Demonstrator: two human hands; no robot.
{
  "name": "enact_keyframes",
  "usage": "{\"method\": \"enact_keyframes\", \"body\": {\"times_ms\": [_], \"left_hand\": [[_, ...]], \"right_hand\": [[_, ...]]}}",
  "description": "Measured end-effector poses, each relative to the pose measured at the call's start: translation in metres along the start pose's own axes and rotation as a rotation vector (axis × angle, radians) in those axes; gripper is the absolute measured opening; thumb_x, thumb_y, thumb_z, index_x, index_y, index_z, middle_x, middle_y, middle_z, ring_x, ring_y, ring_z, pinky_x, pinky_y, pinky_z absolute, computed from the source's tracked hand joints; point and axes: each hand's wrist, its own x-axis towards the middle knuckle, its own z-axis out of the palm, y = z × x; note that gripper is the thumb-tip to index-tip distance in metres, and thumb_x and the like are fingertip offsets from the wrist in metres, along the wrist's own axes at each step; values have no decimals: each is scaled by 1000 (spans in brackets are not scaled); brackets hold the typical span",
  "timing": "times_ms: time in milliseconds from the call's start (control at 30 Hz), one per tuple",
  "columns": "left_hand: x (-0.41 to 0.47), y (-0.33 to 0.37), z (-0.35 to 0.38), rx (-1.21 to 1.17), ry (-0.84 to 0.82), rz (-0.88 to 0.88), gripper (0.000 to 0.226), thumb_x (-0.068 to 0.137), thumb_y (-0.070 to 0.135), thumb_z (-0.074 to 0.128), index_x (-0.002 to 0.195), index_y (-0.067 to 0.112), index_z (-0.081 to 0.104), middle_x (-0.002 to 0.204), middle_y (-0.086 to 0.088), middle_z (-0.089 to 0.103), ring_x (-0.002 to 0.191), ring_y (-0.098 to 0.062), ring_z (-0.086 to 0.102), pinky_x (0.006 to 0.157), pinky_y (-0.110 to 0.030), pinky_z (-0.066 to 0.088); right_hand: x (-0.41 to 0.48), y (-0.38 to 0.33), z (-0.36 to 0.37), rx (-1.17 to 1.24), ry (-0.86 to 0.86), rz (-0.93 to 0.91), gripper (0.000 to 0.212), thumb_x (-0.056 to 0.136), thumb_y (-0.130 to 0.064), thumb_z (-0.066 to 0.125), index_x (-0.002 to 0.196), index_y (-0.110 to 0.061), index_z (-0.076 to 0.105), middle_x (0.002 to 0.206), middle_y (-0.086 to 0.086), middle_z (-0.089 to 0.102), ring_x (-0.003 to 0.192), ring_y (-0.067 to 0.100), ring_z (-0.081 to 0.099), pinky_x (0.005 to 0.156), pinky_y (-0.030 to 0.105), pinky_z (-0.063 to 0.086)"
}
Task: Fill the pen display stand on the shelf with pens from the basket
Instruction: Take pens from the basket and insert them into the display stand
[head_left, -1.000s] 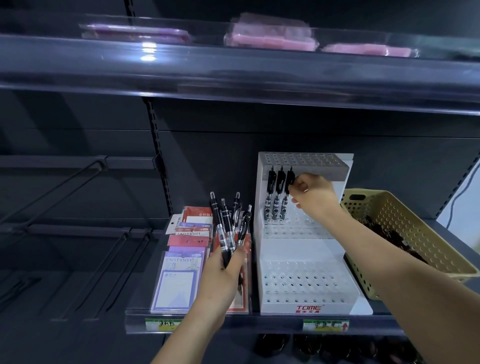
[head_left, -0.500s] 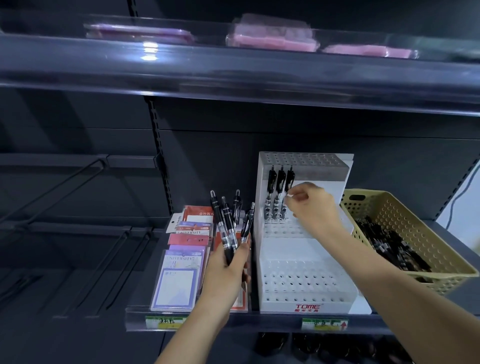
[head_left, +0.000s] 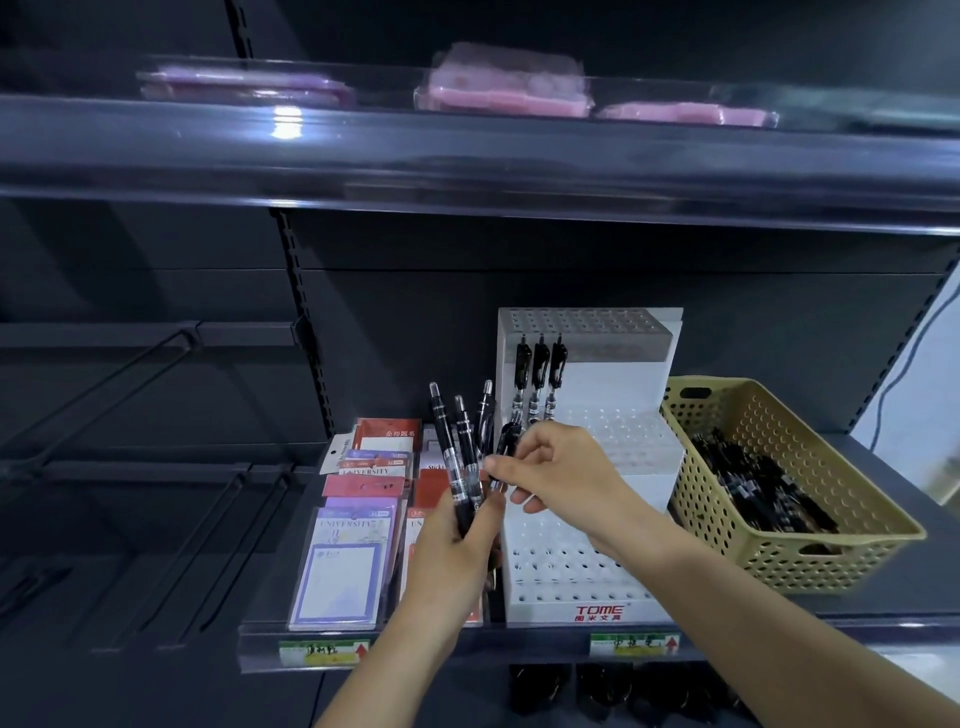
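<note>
A white tiered pen display stand (head_left: 613, 582) marked TOME sits on the shelf, with three black pens (head_left: 537, 376) standing in its top tier at the left. My left hand (head_left: 457, 540) grips a bunch of black pens (head_left: 460, 441), fanned upward just left of the stand. My right hand (head_left: 556, 467) is beside that bunch and pinches one black pen (head_left: 505, 447) at its right side. A beige perforated basket (head_left: 852, 551) right of the stand holds several more black pens (head_left: 753, 483).
Packaged notepads and sticky notes (head_left: 345, 561) lie on the shelf left of my left hand. A clear shelf lip with price labels (head_left: 634, 643) runs along the front. An upper shelf (head_left: 467, 150) with pink packets overhangs. Bare metal brackets (head_left: 130, 415) stand at the left.
My right hand left the third pen in the stand's top tier and came down left to the bunch, where it now pinches one pen. My left hand stayed put.
</note>
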Motion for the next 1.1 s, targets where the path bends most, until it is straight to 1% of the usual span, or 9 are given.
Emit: {"method": "enact_keyframes", "body": {"times_ms": [67,167,300,467,533,633,767,967,1100], "left_hand": [[-1,1,1,-29,-36,-9,15,93,22,53,89,8,57,60,-1,48,55,-11,50,47,-16,41],[-1,2,2,-91,-25,-43,15,94,20,52,85,8,57,70,-7,49,68,-22,54,39,-11,38],[2,-2,2,-91,-20,-47,14,92,19,55,88,7,59,70,-5,54,60,-14,57,47,-13,44],[4,-5,3,-60,-8,-17,10,93,22,53,90,13,58,74,5,63,75,-16,60,54,-18,42],[5,-4,1,-127,13,-32,7,94,20,53,92,14,56,78,4,63,80,-14,62,59,-15,47],[5,-3,-2,-118,27,-34,7,94,20,53,94,14,54,78,1,58,73,-10,57,54,-8,46],[6,-6,-6,-8,30,2,12,93,28,53,88,17,53,63,4,46,58,-10,43,59,-22,39],[6,-5,-8,-69,-2,-51,16,92,32,52,85,19,51,62,4,44,57,-10,42,57,-19,39],[7,-5,-11,-139,0,-97,20,91,32,54,87,13,52,63,1,42,51,-8,39,58,-22,44]], "right_hand": [[-1,0,-1,27,-2,16,23,79,-20,75,77,-8,56,64,5,61,58,13,60,53,19,51],[-2,0,-5,93,-39,31,12,84,-13,68,79,-8,59,72,7,62,61,10,62,59,18,54],[-3,4,-10,150,-62,42,14,88,-4,61,75,-5,62,71,7,64,64,10,64,68,18,56],[-3,-2,-26,193,15,36,4,85,-2,64,84,-2,68,84,18,70,72,16,68,70,19,57],[2,-10,-42,185,106,6,7,84,-3,64,90,-1,68,86,15,71,74,15,68,71,19,57],[14,-20,-69,124,303,-54,9,83,-7,66,91,-6,69,81,8,72,79,19,70,76,26,58],[33,-22,-85,-38,523,-145,12,85,-12,67,74,-14,70,76,8,72,80,26,71,83,45,56],[55,-23,-77,-202,571,-193,17,88,-16,61,77,-5,68,80,16,70,82,34,66,73,37,54],[65,-19,-70,-276,513,-191,21,89,-14,59,81,4,67,86,24,68,85,39,64,79,42,53]]}}
